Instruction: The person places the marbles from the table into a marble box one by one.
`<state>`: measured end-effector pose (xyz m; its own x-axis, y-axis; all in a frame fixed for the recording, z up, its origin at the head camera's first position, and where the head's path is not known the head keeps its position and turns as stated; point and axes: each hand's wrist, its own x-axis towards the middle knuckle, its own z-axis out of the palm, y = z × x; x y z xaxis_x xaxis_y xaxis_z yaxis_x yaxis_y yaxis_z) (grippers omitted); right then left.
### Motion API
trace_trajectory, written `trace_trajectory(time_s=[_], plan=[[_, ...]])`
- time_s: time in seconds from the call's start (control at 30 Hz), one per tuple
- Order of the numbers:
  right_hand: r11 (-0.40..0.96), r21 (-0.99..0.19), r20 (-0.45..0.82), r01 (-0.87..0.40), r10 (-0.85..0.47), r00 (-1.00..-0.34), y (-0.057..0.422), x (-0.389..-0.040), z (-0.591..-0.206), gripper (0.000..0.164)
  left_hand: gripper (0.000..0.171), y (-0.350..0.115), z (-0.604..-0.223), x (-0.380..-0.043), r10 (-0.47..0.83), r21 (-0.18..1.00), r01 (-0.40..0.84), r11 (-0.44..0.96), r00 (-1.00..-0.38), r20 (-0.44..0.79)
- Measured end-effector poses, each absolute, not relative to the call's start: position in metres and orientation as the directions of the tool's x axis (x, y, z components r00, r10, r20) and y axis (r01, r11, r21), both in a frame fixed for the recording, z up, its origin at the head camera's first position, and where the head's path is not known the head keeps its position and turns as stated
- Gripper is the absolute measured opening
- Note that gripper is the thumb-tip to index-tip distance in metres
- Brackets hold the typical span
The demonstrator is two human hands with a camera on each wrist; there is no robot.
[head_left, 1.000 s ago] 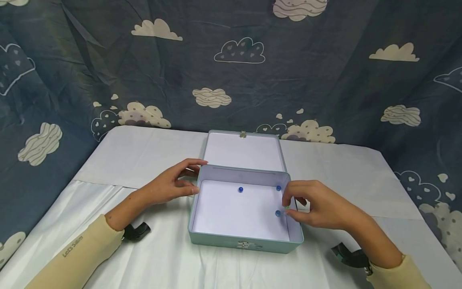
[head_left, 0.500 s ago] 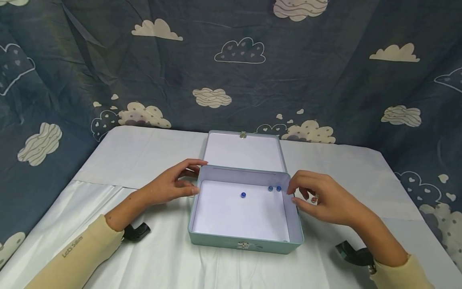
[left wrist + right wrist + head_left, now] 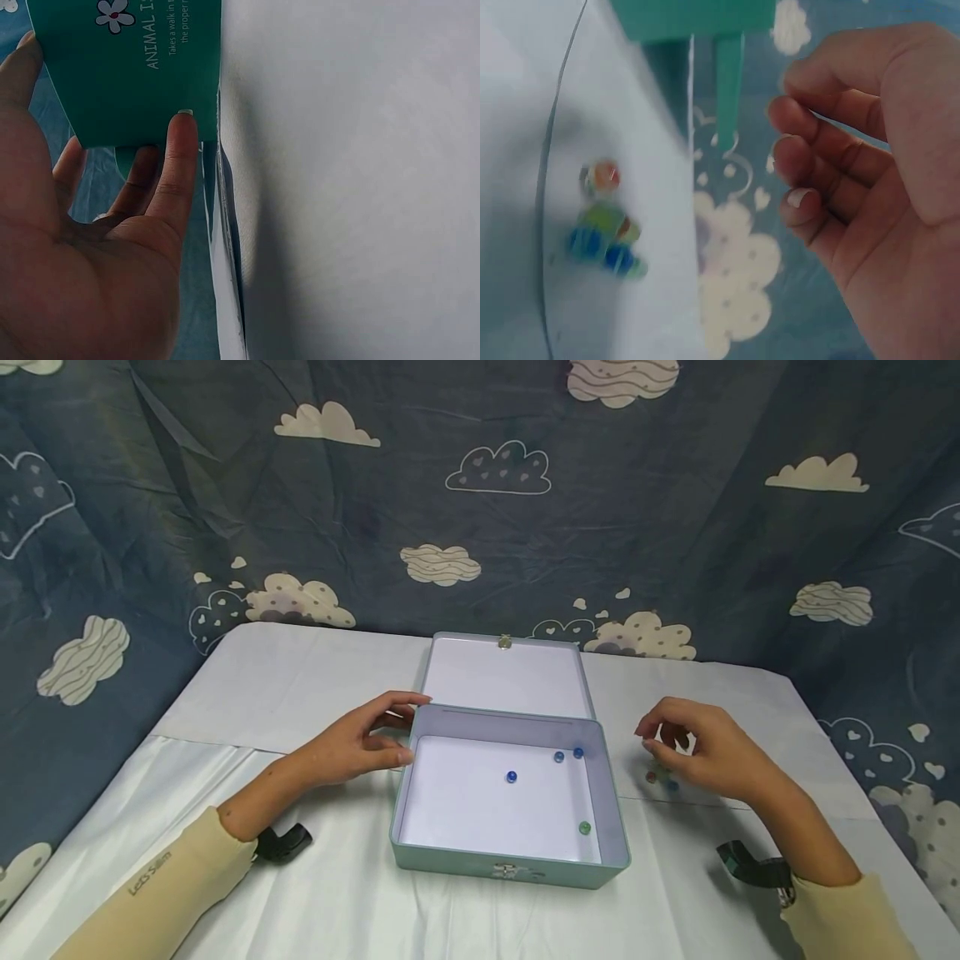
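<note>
A teal metal box (image 3: 512, 869) with a white inside lies with its lid (image 3: 510, 677) folded back. Several glass marbles are in it: a dark blue marble (image 3: 512, 777) near the middle, two more blue ones at the back right, and a green marble (image 3: 584, 828) at the right. My left hand (image 3: 367, 739) rests on the box's left side, thumb and forefinger extended against it. My right hand (image 3: 701, 747) hovers right of the box, fingers loosely bent and nothing between them. Under it lies a group of loose marbles (image 3: 604, 232), red, green and blue, partly hidden in the head view.
A white cloth (image 3: 330, 877) covers the table. Behind it hangs a dark blue curtain (image 3: 495, 527) with a cloud print. Black wrist straps (image 3: 285, 843) show by the sleeves.
My right hand has let go of the green marble, which now lies in the box, and moved right, over the loose marbles. The blue marbles have rolled. My left hand stays put.
</note>
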<state>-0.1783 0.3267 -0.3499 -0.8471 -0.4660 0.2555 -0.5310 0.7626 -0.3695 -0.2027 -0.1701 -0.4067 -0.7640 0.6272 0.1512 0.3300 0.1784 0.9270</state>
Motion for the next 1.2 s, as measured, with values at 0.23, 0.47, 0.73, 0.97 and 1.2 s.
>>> trace_trajectory(time_s=[0.23,0.47,0.73,0.97,1.2], plan=[[0.805,-0.409,0.174,-0.431,-0.394,-0.902,0.354,-0.192,-0.365,0.017,0.071,-0.170,-0.408,-0.204,0.624,0.925,0.330,0.188,-0.767,0.147],[0.837,-0.449,0.065,-0.311,-0.316,-0.946,0.373,-0.199,-0.378,0.013,0.070,-0.170,-0.407,-0.203,0.625,0.922,0.333,0.195,-0.767,0.145],[0.853,-0.464,-0.020,-0.240,-0.281,-0.960,0.383,-0.203,-0.389,0.013,0.070,-0.170,-0.408,-0.204,0.625,0.920,0.339,0.194,-0.766,0.150],[0.856,-0.463,-0.036,-0.231,-0.278,-0.960,0.385,-0.204,-0.393,0.013,0.070,-0.171,-0.409,-0.204,0.619,0.921,0.329,0.208,-0.774,0.136],[0.849,-0.463,-0.022,-0.254,-0.298,-0.954,0.384,-0.206,-0.396,0.015,0.070,-0.171,-0.409,-0.204,0.617,0.925,0.323,0.201,-0.775,0.137]])
